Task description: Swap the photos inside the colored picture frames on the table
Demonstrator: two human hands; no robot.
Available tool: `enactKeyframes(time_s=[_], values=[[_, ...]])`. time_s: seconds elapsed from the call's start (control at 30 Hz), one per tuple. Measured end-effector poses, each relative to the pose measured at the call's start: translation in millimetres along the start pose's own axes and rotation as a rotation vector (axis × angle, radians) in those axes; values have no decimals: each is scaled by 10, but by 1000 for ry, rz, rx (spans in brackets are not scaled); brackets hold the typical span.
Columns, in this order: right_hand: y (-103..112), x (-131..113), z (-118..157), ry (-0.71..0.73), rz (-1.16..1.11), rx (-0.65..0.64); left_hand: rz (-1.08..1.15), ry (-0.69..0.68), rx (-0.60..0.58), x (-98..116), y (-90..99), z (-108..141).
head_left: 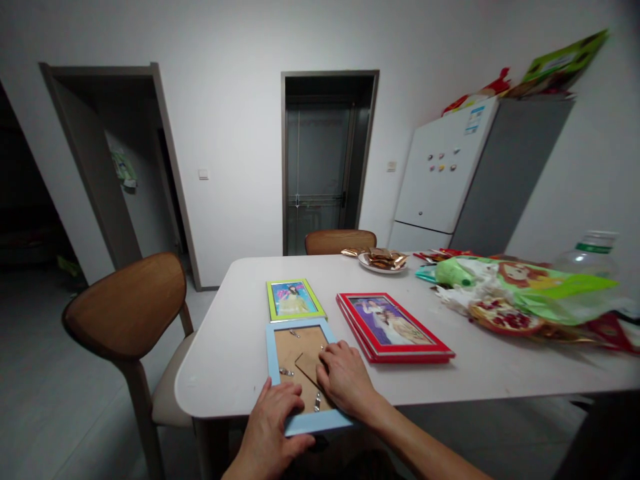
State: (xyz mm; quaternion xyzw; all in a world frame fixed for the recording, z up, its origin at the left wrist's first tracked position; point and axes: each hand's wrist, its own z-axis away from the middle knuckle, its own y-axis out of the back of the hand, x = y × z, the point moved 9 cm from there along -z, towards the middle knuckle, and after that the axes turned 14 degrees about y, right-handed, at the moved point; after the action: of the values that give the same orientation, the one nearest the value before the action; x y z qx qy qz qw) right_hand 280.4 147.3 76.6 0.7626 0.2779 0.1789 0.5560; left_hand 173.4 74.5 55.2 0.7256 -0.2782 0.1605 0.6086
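Note:
A light blue picture frame [273,343] lies back side up at the table's near edge, its brown backing board [300,347] showing. Small metal clips sit around the board, among them a left clip [287,372] and a bottom clip [317,401]. A thin bent wire stand [306,371] crosses the board's middle. My left hand [275,417] grips the frame's lower left corner, fingers over the back and thumb at the bottom edge. My right hand [347,377] rests over the right side, fingers curled at a metal clip [323,347] that they partly hide.
Beyond it lies a lime green picture frame [273,303]. To the right are stacked red picture frames [410,351]. Farther right are a plate [383,269] of wrapped snacks, a cut pomegranate [505,318], a green bag [565,293] and a clear bottle [590,257]. A chair [130,307] stands left.

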Motion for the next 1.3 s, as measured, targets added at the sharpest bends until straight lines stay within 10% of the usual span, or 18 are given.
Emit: enactKeyframes(time_s=[1.3], values=[[-28, 47, 19, -2, -38, 18, -34, -17, 5, -12, -11, 1]])
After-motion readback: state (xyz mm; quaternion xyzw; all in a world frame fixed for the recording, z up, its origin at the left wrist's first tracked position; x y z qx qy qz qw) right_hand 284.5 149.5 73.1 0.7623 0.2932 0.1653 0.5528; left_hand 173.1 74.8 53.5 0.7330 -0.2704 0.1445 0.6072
